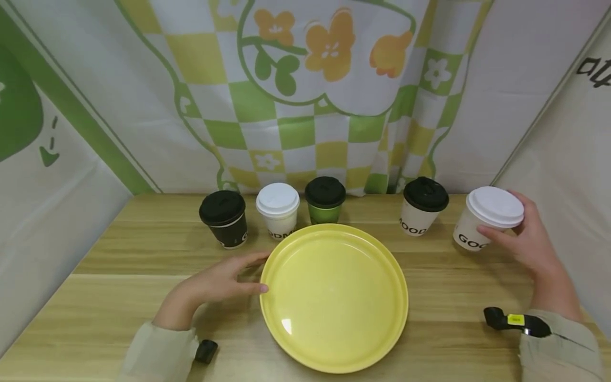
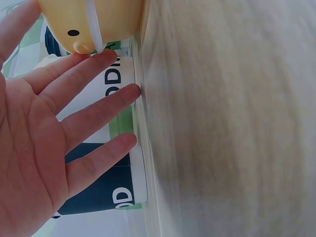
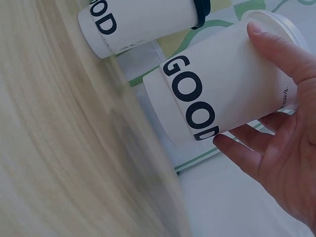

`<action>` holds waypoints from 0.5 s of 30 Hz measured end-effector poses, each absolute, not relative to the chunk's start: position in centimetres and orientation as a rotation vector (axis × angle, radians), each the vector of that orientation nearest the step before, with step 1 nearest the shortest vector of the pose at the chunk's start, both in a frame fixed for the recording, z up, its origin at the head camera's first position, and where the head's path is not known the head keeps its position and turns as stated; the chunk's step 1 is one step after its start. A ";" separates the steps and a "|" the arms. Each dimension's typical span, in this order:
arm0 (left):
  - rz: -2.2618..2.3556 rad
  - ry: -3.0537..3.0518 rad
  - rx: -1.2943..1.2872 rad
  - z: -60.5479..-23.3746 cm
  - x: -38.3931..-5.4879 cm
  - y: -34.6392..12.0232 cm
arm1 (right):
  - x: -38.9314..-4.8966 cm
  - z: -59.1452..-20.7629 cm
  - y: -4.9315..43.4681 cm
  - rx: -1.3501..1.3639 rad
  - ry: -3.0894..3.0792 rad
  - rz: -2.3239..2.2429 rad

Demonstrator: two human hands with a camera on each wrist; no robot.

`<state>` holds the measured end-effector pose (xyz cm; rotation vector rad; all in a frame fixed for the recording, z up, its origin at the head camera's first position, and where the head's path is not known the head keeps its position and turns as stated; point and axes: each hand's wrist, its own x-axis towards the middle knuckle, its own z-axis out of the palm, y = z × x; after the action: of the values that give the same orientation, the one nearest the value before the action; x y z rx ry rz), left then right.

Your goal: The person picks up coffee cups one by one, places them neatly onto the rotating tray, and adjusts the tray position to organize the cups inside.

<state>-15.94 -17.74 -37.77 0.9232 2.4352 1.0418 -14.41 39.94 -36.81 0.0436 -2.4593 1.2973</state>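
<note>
My right hand [image 1: 530, 239] grips a white paper cup [image 1: 468, 225] with a white lid, at the right end of the cups. Thumb and fingers lie on opposite sides of it; in the right wrist view the cup [image 3: 207, 89] shows the word GOOD near its base. At the left rim of a round yellow tray [image 1: 334, 297], my left hand [image 1: 219, 281] has its fingers spread and its thumb tip right at the edge. Those fingers [image 2: 98, 116] look nearly straight in the left wrist view, beside the tray's yellow side [image 2: 118, 19] with a black dot.
Behind the tray stand a black cup [image 1: 224, 220], a white-lidded cup [image 1: 278, 209] and a green cup [image 1: 325, 199]. A white cup with a black lid [image 1: 422, 207] stands left of the gripped one. A patterned curtain [image 1: 296, 122] hangs behind the wooden table [image 1: 448, 313].
</note>
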 end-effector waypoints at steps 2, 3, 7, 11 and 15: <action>1.051 2.425 0.918 -37.8 -15.9 -17.8 | -14.3 -36.4 39.7 0.059 -2.445 1.298; 1.054 2.421 0.916 -37.8 -15.9 -17.8 | -14.3 -36.2 39.6 0.061 -2.445 1.298; 1.072 2.397 0.914 -37.8 -15.9 -17.8 | -14.1 -35.4 39.4 0.060 -2.446 1.299; 1.076 2.385 0.916 -37.9 -16.0 -17.9 | -14.0 -34.9 39.3 0.084 -2.436 1.292; 1.069 2.386 0.927 -38.0 -16.0 -17.8 | -13.7 -34.3 39.0 0.106 -2.422 1.280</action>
<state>-16.03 -17.84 -37.96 0.9265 2.3856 1.0686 -13.71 39.04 -34.29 0.1058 -2.4219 1.2804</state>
